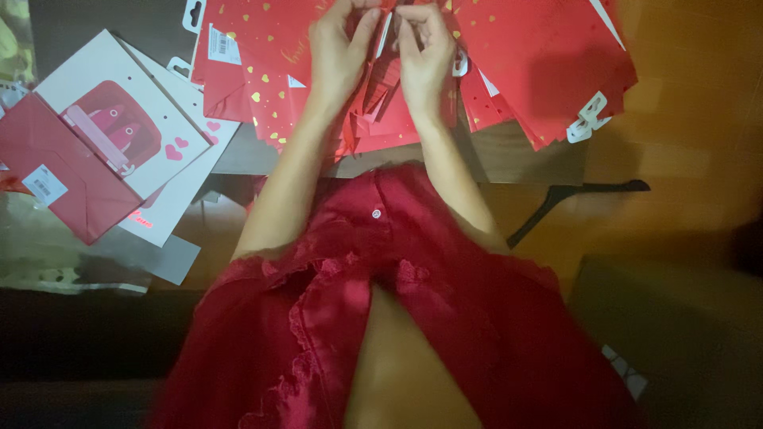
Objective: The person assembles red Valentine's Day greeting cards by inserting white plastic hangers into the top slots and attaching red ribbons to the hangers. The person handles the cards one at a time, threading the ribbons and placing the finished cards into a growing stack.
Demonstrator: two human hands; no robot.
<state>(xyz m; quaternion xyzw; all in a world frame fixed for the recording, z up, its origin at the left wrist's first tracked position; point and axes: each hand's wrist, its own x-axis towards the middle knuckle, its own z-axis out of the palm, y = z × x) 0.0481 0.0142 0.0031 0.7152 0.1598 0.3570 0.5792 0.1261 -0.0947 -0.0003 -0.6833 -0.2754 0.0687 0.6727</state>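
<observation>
My left hand (340,49) and my right hand (425,56) are raised side by side at the top middle, fingers pinched on a small white and red piece (387,36) of a folded red packet. Under them lies a fanned pile of flat red packets with gold hearts (540,56) on a low dark table (509,155). What exactly the fingertips grip is partly hidden by the fingers. My red lace-edged garment (413,262) fills the lower middle.
White cards with a red pouch picture and hearts (119,119) and a plain red packet with a white label (60,179) lie at the left on clear plastic sleeves (71,254). Orange-brown floor (683,159) is at the right, with a dark box (675,342) below it.
</observation>
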